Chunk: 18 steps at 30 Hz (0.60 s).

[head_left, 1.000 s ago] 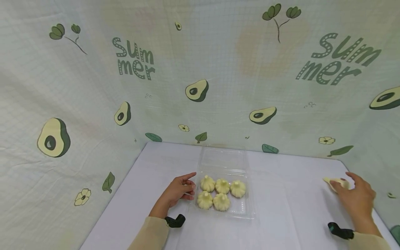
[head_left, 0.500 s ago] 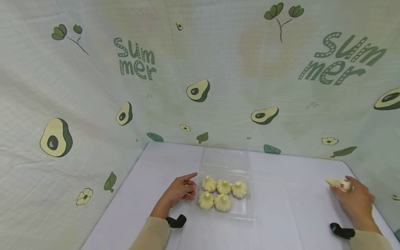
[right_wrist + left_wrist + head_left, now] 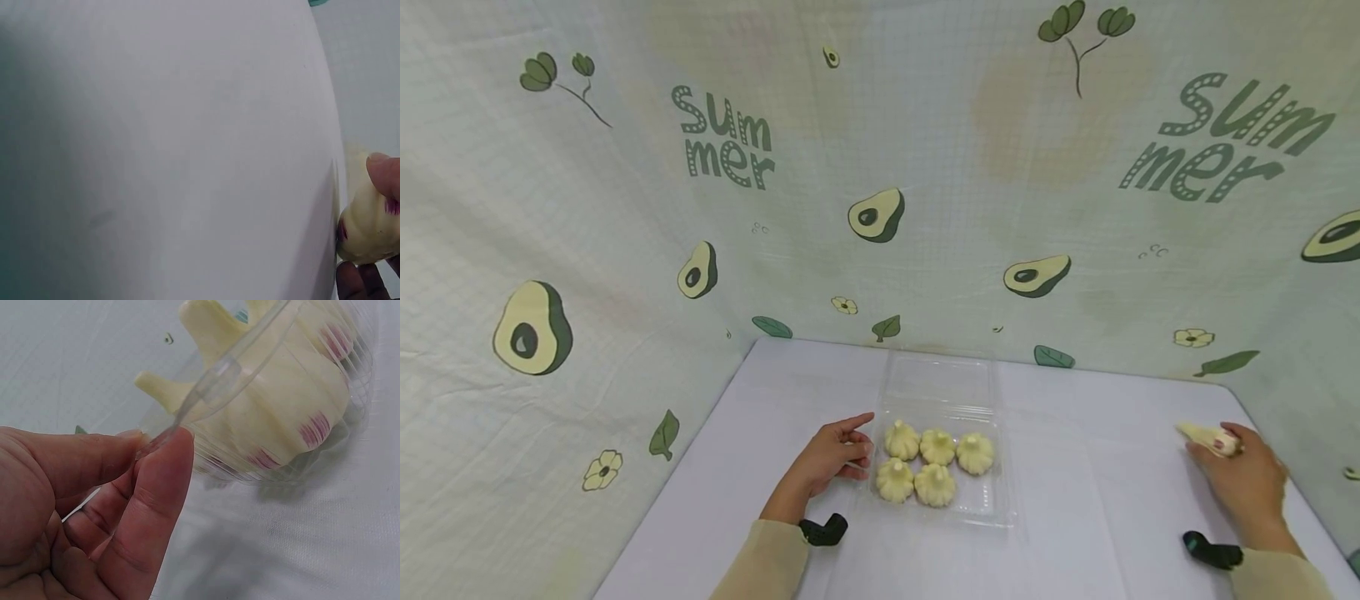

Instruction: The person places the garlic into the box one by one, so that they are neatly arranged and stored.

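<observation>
In the head view, a clear plastic clamshell box (image 3: 976,498) holds several pale garlic bulbs (image 3: 935,485), stems upward. My left hand (image 3: 829,457) is at the box's left side. The left wrist view shows its thumb and a finger pinching the thin clear rim (image 3: 164,436), with purple-streaked garlic bulbs (image 3: 294,400) behind the plastic. Far to the right, my right hand (image 3: 1246,483) grips another garlic bulb (image 3: 1223,443), its stem pointing left. In the right wrist view the thumb (image 3: 385,174) presses that bulb from one side, with fingertips at the other; part is cut off.
The box's clear lid (image 3: 937,380) lies folded back behind it. Both stand on a white-covered table (image 3: 1090,500). A printed cloth (image 3: 955,167) with avocados hangs behind and at the sides. Each wrist wears a black camera mount (image 3: 824,530).
My right hand has closed its fingers round the garlic bulb, then shifted slightly left with it. My left hand keeps its place on the box rim.
</observation>
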Available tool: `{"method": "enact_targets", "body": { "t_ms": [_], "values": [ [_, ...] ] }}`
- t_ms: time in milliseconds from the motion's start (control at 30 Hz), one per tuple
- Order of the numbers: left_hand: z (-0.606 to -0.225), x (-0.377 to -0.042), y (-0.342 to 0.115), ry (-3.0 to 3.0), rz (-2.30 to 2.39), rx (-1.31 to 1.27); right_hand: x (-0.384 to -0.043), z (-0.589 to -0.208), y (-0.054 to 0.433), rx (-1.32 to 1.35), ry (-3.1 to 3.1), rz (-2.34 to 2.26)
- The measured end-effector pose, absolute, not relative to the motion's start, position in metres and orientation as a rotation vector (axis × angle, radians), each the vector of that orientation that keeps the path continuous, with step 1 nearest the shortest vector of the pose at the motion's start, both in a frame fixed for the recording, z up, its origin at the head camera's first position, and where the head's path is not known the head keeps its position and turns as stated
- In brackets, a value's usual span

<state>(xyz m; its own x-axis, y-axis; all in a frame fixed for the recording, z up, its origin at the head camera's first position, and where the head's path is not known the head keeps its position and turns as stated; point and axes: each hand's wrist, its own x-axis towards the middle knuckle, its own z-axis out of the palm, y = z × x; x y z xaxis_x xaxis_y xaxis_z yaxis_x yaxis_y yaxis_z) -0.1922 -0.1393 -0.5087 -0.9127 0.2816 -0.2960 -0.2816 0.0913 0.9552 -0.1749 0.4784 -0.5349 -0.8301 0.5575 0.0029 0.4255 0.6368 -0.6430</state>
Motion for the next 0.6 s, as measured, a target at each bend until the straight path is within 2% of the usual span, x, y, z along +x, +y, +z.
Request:
{"method": "enact_targets", "body": {
  "t_ms": [600],
  "values": [
    [-0.508, -0.192, -0.140, 1.970, 1.875, 0.014, -0.174, -0.532, 0.464, -0.684, -2.571, 0.999]
  ]
}}
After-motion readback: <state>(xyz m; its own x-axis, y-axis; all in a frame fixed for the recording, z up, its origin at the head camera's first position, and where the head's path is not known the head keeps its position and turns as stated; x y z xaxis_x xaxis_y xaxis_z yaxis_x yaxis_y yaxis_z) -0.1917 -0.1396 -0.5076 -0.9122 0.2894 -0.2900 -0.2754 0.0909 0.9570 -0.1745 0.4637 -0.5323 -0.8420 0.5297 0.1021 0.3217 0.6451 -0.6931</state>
